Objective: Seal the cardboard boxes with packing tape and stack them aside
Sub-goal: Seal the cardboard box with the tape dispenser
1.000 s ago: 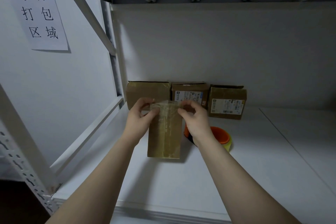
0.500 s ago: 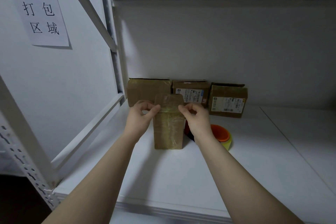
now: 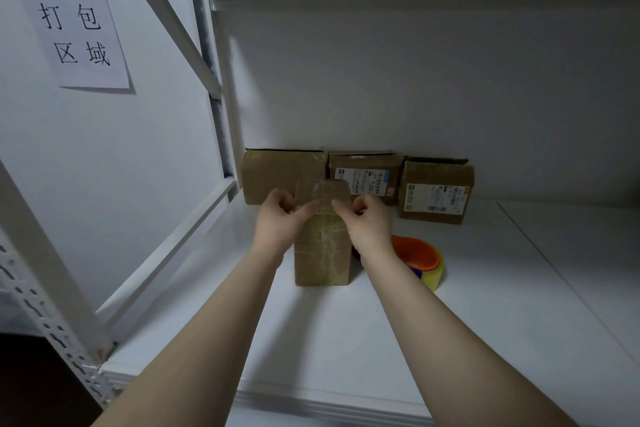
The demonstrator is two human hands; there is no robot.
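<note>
A small brown cardboard box (image 3: 322, 253) stands on end on the white shelf (image 3: 346, 340), its near face covered in clear tape. My left hand (image 3: 280, 222) and my right hand (image 3: 363, 222) are on its upper part, thumbs pressing on the taped face towards each other, the other fingers curled at the box's sides. A roll of packing tape (image 3: 420, 260) with an orange core lies just right of the box, partly hidden by my right wrist.
Three taped cardboard boxes (image 3: 284, 175) (image 3: 363, 172) (image 3: 434, 189) stand in a row against the back wall. A white rack upright and diagonal brace (image 3: 52, 270) close off the left side. A paper sign (image 3: 69, 17) hangs on the left wall. Another shelf runs overhead.
The box was tilted up from a slanted position to stand upright on the shelf. Both hands slid down from its top edge onto the upper front face.
</note>
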